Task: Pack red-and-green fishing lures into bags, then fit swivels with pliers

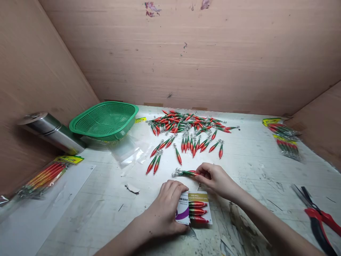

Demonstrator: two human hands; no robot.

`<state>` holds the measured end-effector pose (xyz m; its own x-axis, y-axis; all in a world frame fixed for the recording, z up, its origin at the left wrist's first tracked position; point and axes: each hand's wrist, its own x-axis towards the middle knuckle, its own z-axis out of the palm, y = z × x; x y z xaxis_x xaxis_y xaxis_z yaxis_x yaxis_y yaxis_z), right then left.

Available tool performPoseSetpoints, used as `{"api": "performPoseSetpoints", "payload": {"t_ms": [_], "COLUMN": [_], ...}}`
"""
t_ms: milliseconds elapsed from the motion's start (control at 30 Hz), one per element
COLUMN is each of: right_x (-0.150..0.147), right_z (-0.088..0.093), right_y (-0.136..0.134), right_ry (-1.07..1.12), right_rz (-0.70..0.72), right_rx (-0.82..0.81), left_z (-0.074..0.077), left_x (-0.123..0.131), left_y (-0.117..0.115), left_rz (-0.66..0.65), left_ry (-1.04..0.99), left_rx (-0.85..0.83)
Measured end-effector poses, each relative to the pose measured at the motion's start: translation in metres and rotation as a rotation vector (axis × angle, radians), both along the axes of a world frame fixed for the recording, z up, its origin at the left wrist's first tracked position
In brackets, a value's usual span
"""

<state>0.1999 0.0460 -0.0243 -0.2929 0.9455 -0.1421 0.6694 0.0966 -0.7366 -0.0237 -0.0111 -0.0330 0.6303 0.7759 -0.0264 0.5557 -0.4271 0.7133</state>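
Observation:
My left hand (pixel 168 208) is closed on a small white, purple and gold card packet (pixel 182 209) on the tabletop. Several red and green squid jigs (pixel 197 212) lie side by side across it, their hook ends hidden by the card and my fingers. Just beyond, my right hand (pixel 214 179) pinches a small bunch of squid jigs (pixel 188 173) by their red ends, with the wire hooks pointing left. A lone squid jig (pixel 177 155) lies beyond that bunch, and a large heap of squid jigs (pixel 183 122) spreads over the back of the table.
On the left stand a green basket (pixel 106 137) and a steel flask (pixel 52 131), near clear plastic bags (pixel 130 151) and bagged lures (pixel 45 176). At right lie more bagged lures (pixel 287 147) and red-handled pliers (pixel 314 209). Wooden panels (pixel 186 71) enclose the table.

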Motion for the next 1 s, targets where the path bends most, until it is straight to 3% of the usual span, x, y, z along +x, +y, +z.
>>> {"api": "performPoseSetpoints", "payload": {"t_ms": [167, 267, 400, 500, 767, 1000], "right_x": [-0.005, 0.004, 0.035, 0.051, 0.010, 0.011], "right_z": [-0.002, 0.009, 0.034, 0.043, 0.013, 0.016], "right_y": [0.006, 0.003, -0.016, -0.033, -0.050, -0.031], "right_ry": [0.116, 0.177, 0.185, 0.081, -0.025, -0.074], "right_rz": [-0.065, -0.057, 0.065, 0.201, 0.379, 0.469], "right_rx": [0.015, 0.023, 0.008, 0.026, 0.447, 0.478], "left_z": [0.000, -0.001, -0.002, -0.004, -0.007, -0.006], "left_x": [0.000, 0.000, 0.000, 0.000, 0.002, 0.003], "left_y": [0.000, -0.001, -0.002, -0.001, -0.003, -0.004], "left_rz": [-0.020, -0.008, 0.023, 0.052, -0.013, -0.010], "left_ry": [0.016, 0.012, -0.022, -0.048, -0.126, -0.152], "left_rx": [0.004, 0.006, 0.022, 0.026, 0.048, 0.096]}}
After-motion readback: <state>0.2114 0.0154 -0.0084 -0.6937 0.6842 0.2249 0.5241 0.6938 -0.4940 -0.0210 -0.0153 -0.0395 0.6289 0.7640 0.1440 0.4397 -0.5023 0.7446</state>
